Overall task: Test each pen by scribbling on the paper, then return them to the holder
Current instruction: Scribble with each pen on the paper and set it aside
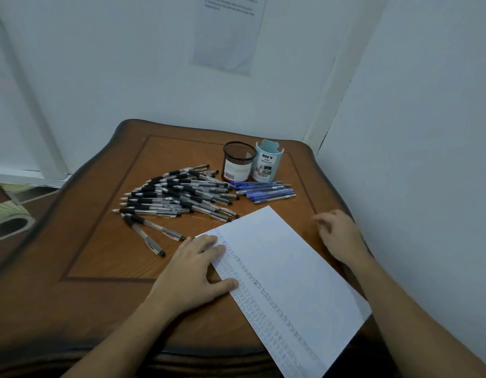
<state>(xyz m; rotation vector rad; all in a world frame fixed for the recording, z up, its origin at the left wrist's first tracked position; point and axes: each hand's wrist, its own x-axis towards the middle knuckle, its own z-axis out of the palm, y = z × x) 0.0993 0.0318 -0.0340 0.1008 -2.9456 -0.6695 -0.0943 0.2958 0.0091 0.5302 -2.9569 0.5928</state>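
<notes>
paper: white sheet (285, 271) lies slantwise on the table (100, 241); rows of scribbles run along its left strip.
left hand: left hand (192, 271) lies flat on the paper's left edge, fingers straight and slightly spread, pinning it. Holds no pen.
right hand: right hand (338, 236) rests on the table just right of the paper's far corner, fingers loosely curled, empty.
black pens: black pens (179, 195) are piled beyond the paper's far-left edge. Two strays (151, 233) lie just left of it, near the left hand.
blue pens: blue pens (266, 189) sit bunched just beyond the paper's far corner, long axes running left-right.
holders: mesh holder (238, 162) and blue holder (267, 162) stand upright behind the blue pens. No pens stick out of either.
next grab: my read is that the right hand is free and nearer the blue pens, up and left of it. They lie crosswise to its reach, so pinch across a barrel.
</notes>
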